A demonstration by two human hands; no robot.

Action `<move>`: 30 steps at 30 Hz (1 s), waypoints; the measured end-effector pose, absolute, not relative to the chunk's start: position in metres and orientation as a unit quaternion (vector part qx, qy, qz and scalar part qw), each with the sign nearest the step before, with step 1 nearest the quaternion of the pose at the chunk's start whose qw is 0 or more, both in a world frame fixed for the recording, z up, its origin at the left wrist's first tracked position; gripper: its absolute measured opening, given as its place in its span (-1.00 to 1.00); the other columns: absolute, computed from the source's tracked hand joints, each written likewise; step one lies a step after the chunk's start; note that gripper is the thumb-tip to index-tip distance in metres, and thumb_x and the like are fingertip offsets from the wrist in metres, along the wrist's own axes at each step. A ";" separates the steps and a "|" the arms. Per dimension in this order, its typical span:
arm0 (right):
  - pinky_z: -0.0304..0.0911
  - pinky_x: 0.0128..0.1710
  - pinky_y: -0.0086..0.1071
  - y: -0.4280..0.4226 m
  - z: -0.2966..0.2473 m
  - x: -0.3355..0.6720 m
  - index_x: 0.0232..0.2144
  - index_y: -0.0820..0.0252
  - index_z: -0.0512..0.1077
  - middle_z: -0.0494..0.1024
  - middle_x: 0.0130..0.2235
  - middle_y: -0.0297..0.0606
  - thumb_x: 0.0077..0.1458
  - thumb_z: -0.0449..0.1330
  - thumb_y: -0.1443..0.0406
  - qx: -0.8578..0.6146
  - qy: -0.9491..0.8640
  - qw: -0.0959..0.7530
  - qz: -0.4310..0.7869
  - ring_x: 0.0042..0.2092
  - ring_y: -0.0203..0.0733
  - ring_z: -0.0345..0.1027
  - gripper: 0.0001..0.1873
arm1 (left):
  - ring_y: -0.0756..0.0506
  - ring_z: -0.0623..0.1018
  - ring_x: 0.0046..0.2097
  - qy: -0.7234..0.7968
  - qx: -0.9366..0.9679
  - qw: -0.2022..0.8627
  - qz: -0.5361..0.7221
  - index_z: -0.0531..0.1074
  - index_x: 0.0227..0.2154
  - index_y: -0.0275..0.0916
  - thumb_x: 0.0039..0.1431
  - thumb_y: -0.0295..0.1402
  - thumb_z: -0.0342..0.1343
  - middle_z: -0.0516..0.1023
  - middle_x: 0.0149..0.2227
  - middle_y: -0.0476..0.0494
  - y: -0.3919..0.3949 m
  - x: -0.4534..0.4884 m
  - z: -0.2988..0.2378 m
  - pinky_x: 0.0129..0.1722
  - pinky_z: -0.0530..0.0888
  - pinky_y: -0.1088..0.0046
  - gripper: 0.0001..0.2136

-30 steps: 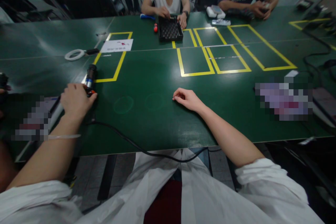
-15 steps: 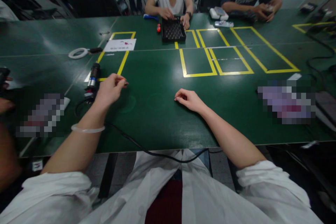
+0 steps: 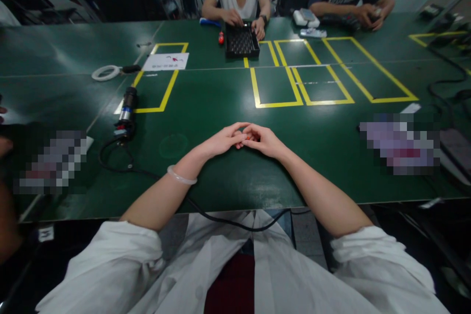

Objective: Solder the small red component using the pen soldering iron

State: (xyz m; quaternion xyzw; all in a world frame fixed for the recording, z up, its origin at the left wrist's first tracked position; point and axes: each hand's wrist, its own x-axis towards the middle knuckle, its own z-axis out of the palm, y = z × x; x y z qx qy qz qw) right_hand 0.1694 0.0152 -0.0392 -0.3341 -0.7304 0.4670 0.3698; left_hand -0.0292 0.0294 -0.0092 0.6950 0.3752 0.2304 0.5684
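Above the green table (image 3: 206,191), my left hand (image 3: 228,139) and my right hand (image 3: 265,141) meet at the fingertips in front of me. The fingers of both are bent and closed together. A tiny orange-red spot (image 3: 248,138) shows between them; what it belongs to is too small and too covered to name. On the left lies a black and silver cylindrical device (image 3: 127,107) with a blue band, its black cable (image 3: 147,172) running along the table and over the front edge toward my lap.
Yellow tape outlines (image 3: 279,105) mark the table. A printed sheet (image 3: 166,61) and a white ring-shaped coil (image 3: 106,73) lie farther left. Across the table, a person in white handles a black tray (image 3: 242,48) beside a red-handled tool (image 3: 221,38). Blurred-out items lie at both sides.
My left hand has moved right, from beside the cylindrical device to my right hand, and their fingers now touch. My right hand has stayed nearly in place.
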 end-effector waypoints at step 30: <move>0.21 -0.37 -0.42 0.017 -0.041 0.170 -0.23 0.17 0.35 0.47 -0.39 -0.37 0.13 0.24 0.21 -0.385 -0.747 0.387 0.379 -0.40 -0.32 0.30 -0.80 | 0.03 0.49 -0.33 0.404 0.606 0.634 0.260 0.43 -0.25 -0.37 0.12 -0.16 0.26 0.52 -0.32 -0.12 0.033 -0.036 -0.022 -0.23 0.46 0.43 -0.67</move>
